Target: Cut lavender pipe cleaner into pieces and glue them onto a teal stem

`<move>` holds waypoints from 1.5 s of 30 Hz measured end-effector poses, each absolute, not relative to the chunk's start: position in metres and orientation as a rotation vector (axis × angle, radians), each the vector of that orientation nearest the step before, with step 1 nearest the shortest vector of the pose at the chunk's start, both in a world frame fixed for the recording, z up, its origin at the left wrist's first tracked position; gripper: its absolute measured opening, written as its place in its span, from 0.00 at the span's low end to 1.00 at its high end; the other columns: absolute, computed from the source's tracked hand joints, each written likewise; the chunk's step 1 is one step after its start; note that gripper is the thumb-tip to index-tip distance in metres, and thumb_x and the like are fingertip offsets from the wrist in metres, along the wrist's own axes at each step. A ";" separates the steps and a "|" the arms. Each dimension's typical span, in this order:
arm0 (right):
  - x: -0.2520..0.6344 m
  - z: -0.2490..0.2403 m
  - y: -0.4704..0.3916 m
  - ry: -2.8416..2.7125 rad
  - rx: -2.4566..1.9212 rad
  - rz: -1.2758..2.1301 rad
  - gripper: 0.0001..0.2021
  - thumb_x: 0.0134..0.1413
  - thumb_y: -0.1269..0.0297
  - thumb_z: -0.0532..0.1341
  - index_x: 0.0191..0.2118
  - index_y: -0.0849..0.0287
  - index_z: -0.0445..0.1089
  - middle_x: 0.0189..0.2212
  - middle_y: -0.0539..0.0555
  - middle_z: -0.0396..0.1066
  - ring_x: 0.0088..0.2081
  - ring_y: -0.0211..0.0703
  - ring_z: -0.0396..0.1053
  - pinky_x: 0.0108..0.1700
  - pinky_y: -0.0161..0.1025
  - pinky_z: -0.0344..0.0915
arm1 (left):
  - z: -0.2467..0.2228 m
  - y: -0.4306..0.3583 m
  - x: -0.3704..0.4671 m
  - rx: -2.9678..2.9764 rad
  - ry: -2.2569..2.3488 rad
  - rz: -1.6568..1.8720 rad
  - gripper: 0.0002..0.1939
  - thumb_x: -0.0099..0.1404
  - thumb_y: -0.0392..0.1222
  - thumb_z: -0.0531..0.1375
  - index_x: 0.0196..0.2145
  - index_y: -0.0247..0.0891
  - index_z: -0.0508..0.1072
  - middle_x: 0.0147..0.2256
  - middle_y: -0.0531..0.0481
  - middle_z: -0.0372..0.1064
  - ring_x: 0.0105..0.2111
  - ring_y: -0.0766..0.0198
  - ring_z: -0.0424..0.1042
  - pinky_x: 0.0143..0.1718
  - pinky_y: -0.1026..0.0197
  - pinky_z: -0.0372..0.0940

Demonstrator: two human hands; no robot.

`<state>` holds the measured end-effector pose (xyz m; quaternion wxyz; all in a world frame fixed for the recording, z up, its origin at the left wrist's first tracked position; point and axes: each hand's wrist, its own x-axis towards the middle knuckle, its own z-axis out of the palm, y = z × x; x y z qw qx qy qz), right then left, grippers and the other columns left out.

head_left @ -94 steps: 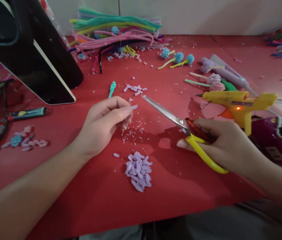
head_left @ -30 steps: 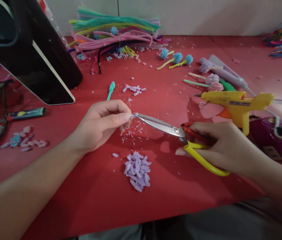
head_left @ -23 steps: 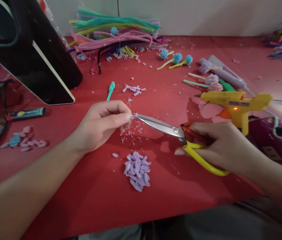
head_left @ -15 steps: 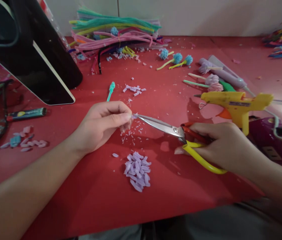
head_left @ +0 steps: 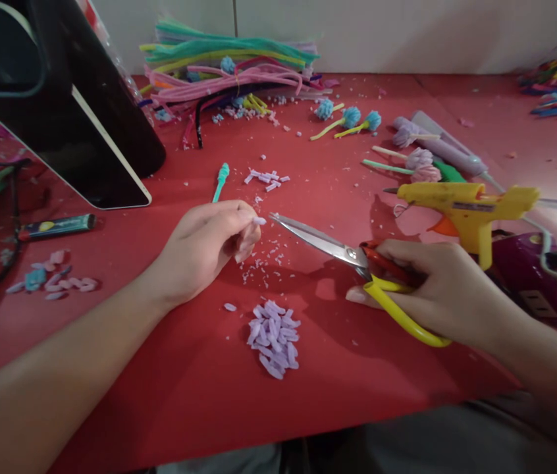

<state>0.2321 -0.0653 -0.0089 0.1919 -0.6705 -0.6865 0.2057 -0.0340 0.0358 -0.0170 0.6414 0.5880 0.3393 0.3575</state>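
Note:
Between the thumb and forefinger of my left hand (head_left: 212, 247) is a small lilac fuzzy piece (head_left: 259, 221), its tip poking out to the right. My right hand (head_left: 431, 286) has its fingers through the red and yellow handles of a pair of scissors (head_left: 325, 241). The blades look nearly closed, and their tips sit just right of the lilac piece, apart from it. Tiny lilac trimmings (head_left: 268, 263) are scattered beneath the blade tips. Nearer to me lies a pile of trimmed lilac pieces (head_left: 274, 337), with a single piece (head_left: 230, 307) to its left.
Short lilac lengths (head_left: 267, 178) and a teal stem (head_left: 221, 181) lie beyond my left hand. A yellow glue gun (head_left: 461, 204) stands at right, near pompom flowers (head_left: 419, 158). Bundled pipe cleaners (head_left: 234, 59) lie at the back. A black phone-like device (head_left: 105, 151) leans at left.
The scissor tips have come off the lilac piece and are now slightly apart from it. My left fingers have shifted their pinch, so the piece points out differently.

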 end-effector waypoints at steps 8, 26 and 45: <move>0.231 -0.008 -0.065 -1.939 -1.842 0.576 0.29 0.45 0.39 0.68 0.21 0.55 0.52 0.18 0.43 0.46 0.22 0.32 0.45 0.21 0.33 0.45 | -0.021 0.033 -0.035 1.415 0.780 0.843 0.20 0.70 0.41 0.56 0.20 0.39 0.64 0.22 0.51 0.59 0.24 0.66 0.60 0.25 0.61 0.58; 0.230 -0.009 -0.065 -1.928 -1.853 0.571 0.32 0.44 0.35 0.67 0.20 0.55 0.51 0.17 0.43 0.45 0.22 0.33 0.44 0.21 0.34 0.45 | -0.020 0.031 -0.034 1.445 0.792 0.899 0.19 0.70 0.40 0.57 0.20 0.38 0.66 0.22 0.52 0.60 0.24 0.67 0.61 0.27 0.60 0.58; 0.230 -0.010 -0.065 -1.917 -1.864 0.554 0.32 0.44 0.34 0.66 0.20 0.55 0.49 0.18 0.44 0.46 0.22 0.33 0.45 0.22 0.34 0.45 | -0.019 0.030 -0.033 1.464 0.811 0.879 0.18 0.69 0.41 0.57 0.21 0.38 0.67 0.23 0.52 0.62 0.24 0.67 0.62 0.28 0.61 0.59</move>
